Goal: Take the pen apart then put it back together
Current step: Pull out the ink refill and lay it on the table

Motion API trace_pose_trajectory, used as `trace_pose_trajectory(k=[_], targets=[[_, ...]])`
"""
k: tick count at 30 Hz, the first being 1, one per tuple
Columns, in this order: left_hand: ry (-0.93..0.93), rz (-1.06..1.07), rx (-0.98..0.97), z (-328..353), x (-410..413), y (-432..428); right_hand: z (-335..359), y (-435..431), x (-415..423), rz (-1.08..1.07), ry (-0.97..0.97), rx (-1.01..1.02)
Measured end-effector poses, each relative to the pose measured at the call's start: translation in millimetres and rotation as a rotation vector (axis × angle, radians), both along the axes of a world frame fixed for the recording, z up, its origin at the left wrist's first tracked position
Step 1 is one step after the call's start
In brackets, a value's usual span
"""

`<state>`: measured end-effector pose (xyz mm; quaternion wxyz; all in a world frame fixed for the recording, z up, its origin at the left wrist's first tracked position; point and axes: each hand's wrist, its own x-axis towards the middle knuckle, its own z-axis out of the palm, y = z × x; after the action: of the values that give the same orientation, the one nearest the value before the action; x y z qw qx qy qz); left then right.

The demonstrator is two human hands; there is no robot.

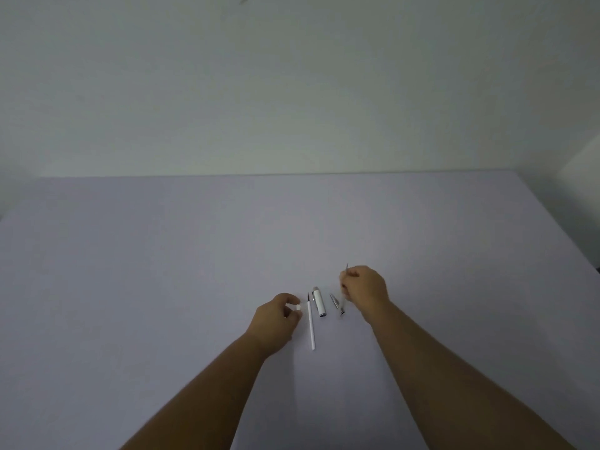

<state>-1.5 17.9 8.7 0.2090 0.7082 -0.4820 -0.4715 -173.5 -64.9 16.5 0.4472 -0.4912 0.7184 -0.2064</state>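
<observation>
1. Table (162,271): plain pale lavender-grey.
2. Wall (292,76): plain off-white, greenish cast.
3. Refill tube (311,326): white, dark tip.
4. Pen cap (319,302): white, silver clip.
5. Tip cone (337,304): silver.
6. Small piece (298,307): white.

You have a single head-worn view, looking forward and down from above the near edge of the tabletop (162,254), fairly close to it. It faces the wall (292,92) beyond the tabletop's far edge.

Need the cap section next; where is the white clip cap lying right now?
In the head view, the white clip cap lies on the table between both hands, just right of the thin white refill tube and left of the small metal tip.
</observation>
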Motion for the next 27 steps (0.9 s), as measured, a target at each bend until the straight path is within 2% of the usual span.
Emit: trace_pose_trajectory(k=[2,5,17,21,24,27], targets=[[-0.012,0.003,0.008,-2,1,1,-5,5,-5,0.149,0.238,0.013],[-0.032,0.006,0.002,-5,1,1,-13,12,-4,0.207,0.326,0.001],[-0.075,0.022,-0.02,-9,4,-1,-23,17,0,0.153,0.278,-0.004],[-0.078,0.058,-0.023,-12,8,0,-17,23,8,0.132,0.287,-0.107],[-0.1,0.109,-0.039,-13,11,-1,-12,33,26,0.352,0.321,-0.076],[-0.086,0.149,-0.035,-12,12,-1,-19,48,48,0.536,0.515,-0.044]])
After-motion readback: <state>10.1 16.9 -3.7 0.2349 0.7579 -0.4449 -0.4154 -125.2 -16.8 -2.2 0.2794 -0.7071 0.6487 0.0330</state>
